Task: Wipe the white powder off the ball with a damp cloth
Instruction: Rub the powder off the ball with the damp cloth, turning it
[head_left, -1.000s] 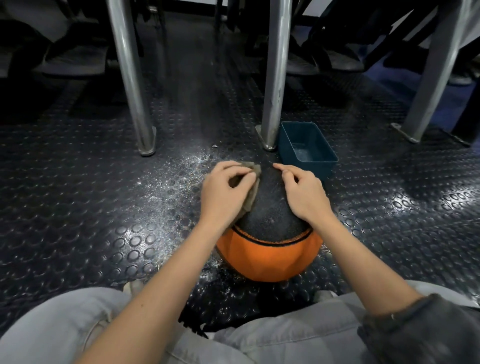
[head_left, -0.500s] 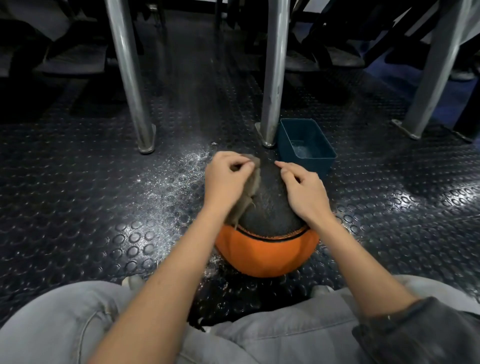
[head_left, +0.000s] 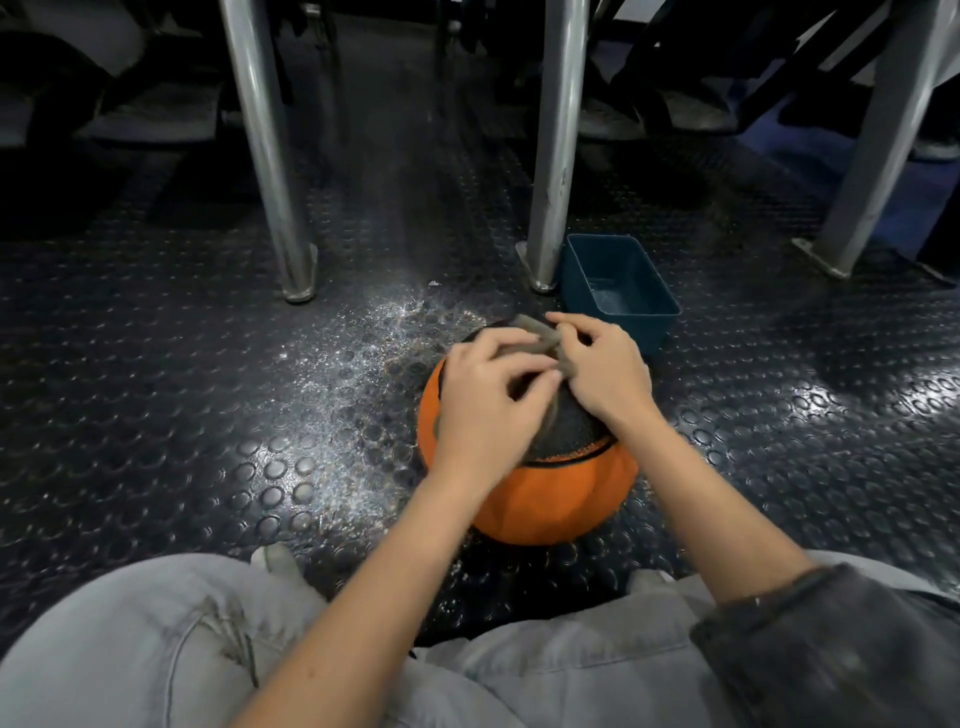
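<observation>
Head view: a cloth (head_left: 537, 332) is gripped by the left hand (head_left: 488, 400) and pinched by the right hand (head_left: 610, 376) atop the ball (head_left: 545, 499), which rests on the floor (head_left: 156, 415). Wiping seems under way; a firm pass over unwiped panels is called for next.
</observation>
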